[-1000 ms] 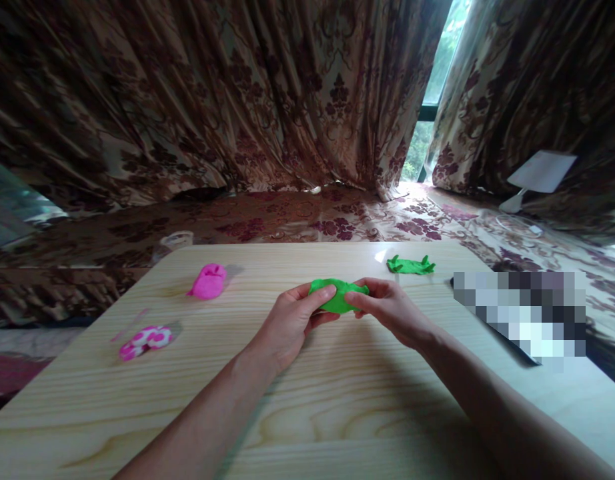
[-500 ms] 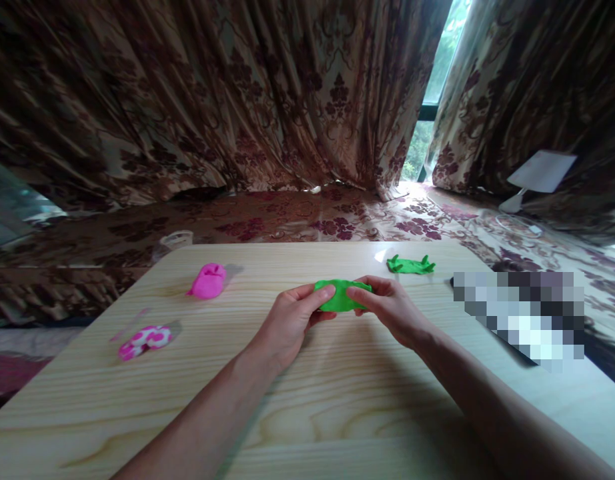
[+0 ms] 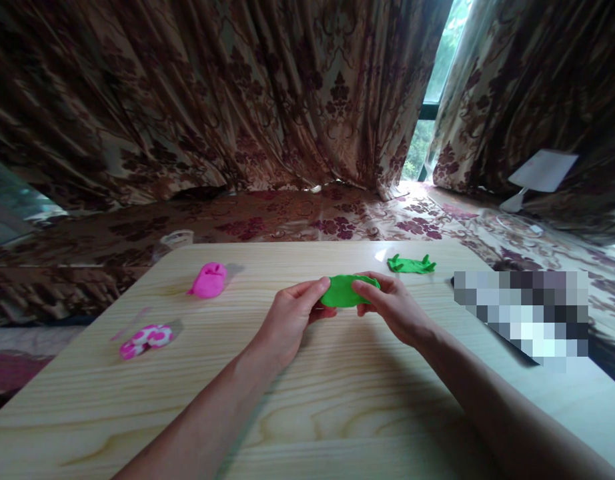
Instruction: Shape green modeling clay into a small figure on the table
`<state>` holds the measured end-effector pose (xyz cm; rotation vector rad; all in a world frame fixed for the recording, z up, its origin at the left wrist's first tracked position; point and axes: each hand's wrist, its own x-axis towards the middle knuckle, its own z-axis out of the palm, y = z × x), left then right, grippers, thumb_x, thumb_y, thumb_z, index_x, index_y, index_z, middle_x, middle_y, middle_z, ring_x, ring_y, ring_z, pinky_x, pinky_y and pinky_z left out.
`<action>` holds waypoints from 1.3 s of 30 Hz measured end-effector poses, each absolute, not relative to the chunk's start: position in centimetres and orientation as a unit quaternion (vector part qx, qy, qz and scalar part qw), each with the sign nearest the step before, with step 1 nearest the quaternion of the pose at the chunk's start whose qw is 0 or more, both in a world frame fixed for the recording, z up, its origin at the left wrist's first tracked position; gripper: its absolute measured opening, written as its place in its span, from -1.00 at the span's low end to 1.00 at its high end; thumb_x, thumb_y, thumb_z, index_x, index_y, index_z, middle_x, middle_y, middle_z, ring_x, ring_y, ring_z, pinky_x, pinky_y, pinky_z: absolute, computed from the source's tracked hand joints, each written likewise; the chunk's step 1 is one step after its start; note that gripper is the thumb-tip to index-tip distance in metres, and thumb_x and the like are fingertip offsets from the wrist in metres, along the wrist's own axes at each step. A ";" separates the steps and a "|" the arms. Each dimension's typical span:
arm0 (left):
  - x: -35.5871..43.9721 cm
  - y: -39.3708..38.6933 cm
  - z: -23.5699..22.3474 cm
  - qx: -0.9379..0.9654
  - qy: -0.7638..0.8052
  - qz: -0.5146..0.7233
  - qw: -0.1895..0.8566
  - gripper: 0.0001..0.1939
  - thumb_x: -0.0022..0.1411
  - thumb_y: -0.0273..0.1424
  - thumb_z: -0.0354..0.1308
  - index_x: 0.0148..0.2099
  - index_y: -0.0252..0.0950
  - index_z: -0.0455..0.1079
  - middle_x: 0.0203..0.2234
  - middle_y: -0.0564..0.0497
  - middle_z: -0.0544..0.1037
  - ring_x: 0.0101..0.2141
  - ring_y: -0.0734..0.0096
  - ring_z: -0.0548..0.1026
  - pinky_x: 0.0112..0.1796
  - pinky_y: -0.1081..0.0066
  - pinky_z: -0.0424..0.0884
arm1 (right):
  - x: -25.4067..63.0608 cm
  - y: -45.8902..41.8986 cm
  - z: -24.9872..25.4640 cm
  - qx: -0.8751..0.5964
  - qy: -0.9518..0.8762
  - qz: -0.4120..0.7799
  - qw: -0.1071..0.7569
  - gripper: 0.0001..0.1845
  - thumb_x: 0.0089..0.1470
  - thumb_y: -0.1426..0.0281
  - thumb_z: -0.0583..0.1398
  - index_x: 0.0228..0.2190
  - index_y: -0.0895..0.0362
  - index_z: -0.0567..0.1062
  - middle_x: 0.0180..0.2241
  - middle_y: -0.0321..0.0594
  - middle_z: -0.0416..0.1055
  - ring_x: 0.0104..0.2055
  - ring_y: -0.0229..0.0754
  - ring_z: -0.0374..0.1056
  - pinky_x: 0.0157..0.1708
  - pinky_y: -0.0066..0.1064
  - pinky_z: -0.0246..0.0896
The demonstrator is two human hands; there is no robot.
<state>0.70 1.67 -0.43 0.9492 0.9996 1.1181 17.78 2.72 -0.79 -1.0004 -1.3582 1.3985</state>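
Note:
A flat, oval piece of green modelling clay (image 3: 342, 292) is held up over the table between both hands. My left hand (image 3: 298, 312) pinches its left end, thumb on the near face and fingers behind. On the right end, my right hand (image 3: 391, 304) grips it the same way, with the thumb pressed on the face. The fingers behind the clay are partly hidden. Beyond my right hand lies a second green clay piece (image 3: 411, 266), a flat strip with small upright prongs at its ends.
On the wooden table (image 3: 307, 413), a pink clay shape (image 3: 209, 281) and a pink-and-white spotted piece (image 3: 146, 341) lie at left. A blurred-out dark flat object (image 3: 522, 320) rests at the right edge. A white lamp (image 3: 542, 171) stands beyond the table, before patterned curtains (image 3: 287, 93).
The held green clay has shifted slightly right and up and looks smoother and more oval. My left thumb has slid to its left edge. The other pieces lie where they were.

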 end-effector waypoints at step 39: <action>1.5 1.3 -0.5 0.444 0.453 0.515 0.577 -0.73 -0.03 -0.24 0.23 -0.33 -0.33 0.51 -0.52 0.01 0.51 -0.48 0.47 0.41 -0.42 0.46 0.34 | 17.5 2.6 -1.2 -0.438 -0.590 0.484 0.474 -0.58 -0.01 0.09 0.14 -0.53 0.21 0.50 -0.65 -0.32 0.25 -0.59 -0.36 0.12 -0.61 -0.50 -0.02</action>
